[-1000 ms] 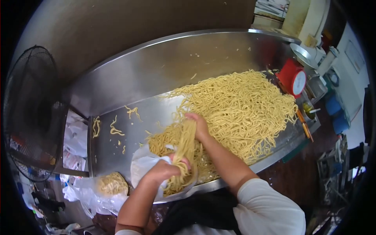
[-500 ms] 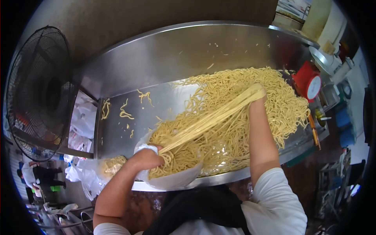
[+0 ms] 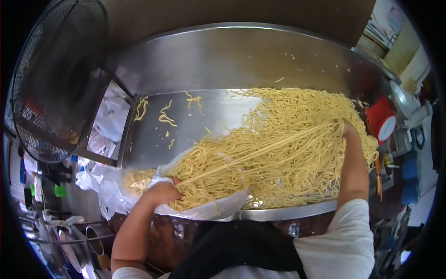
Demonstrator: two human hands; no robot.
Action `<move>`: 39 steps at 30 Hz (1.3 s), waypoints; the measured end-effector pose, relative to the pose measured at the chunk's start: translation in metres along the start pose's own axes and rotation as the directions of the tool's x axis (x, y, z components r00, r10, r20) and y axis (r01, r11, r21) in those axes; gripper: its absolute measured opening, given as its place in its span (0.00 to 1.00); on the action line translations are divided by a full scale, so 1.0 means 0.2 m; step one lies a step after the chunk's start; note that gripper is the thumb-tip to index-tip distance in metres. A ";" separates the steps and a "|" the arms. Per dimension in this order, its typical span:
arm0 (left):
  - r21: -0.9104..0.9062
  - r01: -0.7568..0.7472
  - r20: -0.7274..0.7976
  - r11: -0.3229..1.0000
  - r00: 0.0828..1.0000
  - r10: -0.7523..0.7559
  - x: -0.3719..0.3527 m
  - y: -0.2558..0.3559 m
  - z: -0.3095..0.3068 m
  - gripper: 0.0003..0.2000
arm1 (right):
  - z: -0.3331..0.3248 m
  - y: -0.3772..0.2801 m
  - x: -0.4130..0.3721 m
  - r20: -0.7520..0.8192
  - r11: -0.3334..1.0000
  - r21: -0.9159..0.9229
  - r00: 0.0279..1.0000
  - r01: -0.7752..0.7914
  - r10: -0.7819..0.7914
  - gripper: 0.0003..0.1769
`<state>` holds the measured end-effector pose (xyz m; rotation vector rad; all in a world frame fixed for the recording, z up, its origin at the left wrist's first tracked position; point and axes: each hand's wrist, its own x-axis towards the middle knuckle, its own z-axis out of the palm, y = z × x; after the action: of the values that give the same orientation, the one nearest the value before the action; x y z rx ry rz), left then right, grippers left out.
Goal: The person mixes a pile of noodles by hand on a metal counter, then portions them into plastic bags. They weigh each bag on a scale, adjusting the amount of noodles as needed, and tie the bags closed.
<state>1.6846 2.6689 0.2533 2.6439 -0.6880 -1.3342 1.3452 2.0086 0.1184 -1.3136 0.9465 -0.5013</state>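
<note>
Upper left of the frame: a wire-guarded fan [image 3: 60,83] stands off the end of the steel table [image 3: 223,109]; not in use by you.

Lower left: a filled bag [image 3: 134,179] of noodles lies among loose plastic just off the table's end; I judge that portion done; whether it is tied, I cannot tell.

Left of centre: stray strands [image 3: 165,114] lie scattered on bare steel, uncollected.

Lower centre: your left hand [image 3: 160,193] is clenched on the mouth of the open plastic bag [image 3: 213,211], which lies at the table's near edge; the bag carries a fair load, judged part-full.

Centre: a bunch of noodles [image 3: 260,149] runs taut from the bag's mouth toward the upper right.

Right: your right hand [image 3: 348,132] is closed on the far end of that bunch, fingers half buried; the noodle heap [image 3: 302,116] covers the table's right half; the greater part lies unbagged.

Far right: a red scale [image 3: 382,122] stands just beside the heap.
</note>
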 end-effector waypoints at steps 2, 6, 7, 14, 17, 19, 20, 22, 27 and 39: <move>-0.083 -0.001 -0.051 0.997 0.999 -0.003 0.05 -0.06 0.04 0.23 | 0.25 -0.40 -0.18 -0.032 0.365 -0.917 0.940 -0.163 0.339 0.21; -0.082 -0.027 -0.053 0.996 0.998 0.022 0.09 -0.07 0.07 0.23 | 0.89 -0.64 -0.27 0.328 -0.077 -0.936 0.930 0.343 0.165 0.32; -0.111 -0.038 -0.067 0.993 0.997 0.030 0.09 -0.07 0.08 0.22 | 1.11 -0.62 -0.33 0.472 -0.014 -0.881 0.880 0.473 0.046 0.34; -0.163 -0.069 -0.108 0.984 0.993 0.052 0.06 -0.10 0.13 0.24 | 2.59 -0.03 -0.71 0.806 0.721 -0.419 0.592 0.552 0.015 0.39; -0.313 -0.100 -0.254 0.945 0.967 0.019 0.00 -0.11 0.15 0.19 | 2.51 -0.05 -0.82 0.764 0.545 -0.614 0.604 0.571 0.227 0.48; -0.447 -0.212 -0.346 0.869 0.937 0.051 0.13 -0.22 0.21 0.14 | 2.30 -0.13 -0.80 0.696 0.356 -0.716 0.567 0.601 0.441 0.51; -0.457 -0.215 -0.347 0.863 0.937 0.050 0.16 -0.25 0.24 0.14 | 2.18 -0.12 -0.77 0.680 0.347 -0.720 0.509 0.601 0.528 0.52; -0.496 -0.353 -0.593 0.793 0.805 -0.013 0.21 -0.27 0.27 0.12 | 1.93 -0.23 -0.95 0.636 0.369 -0.762 0.510 0.532 0.579 0.46; -0.120 -0.436 -0.653 0.892 0.711 0.259 -0.02 -0.16 0.11 0.13 | 1.68 0.04 -1.25 0.806 0.292 -0.571 0.592 0.767 0.019 0.26; -0.631 -0.776 -0.633 0.000 0.514 0.579 -0.52 0.45 -0.09 0.31 | 2.37 -0.45 -1.64 0.776 0.961 0.130 0.578 0.244 -0.251 0.15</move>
<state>1.6146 2.6323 0.3675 1.1400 -0.7685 -0.7000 1.5672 2.5213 0.2898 -1.4653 0.0005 -0.0806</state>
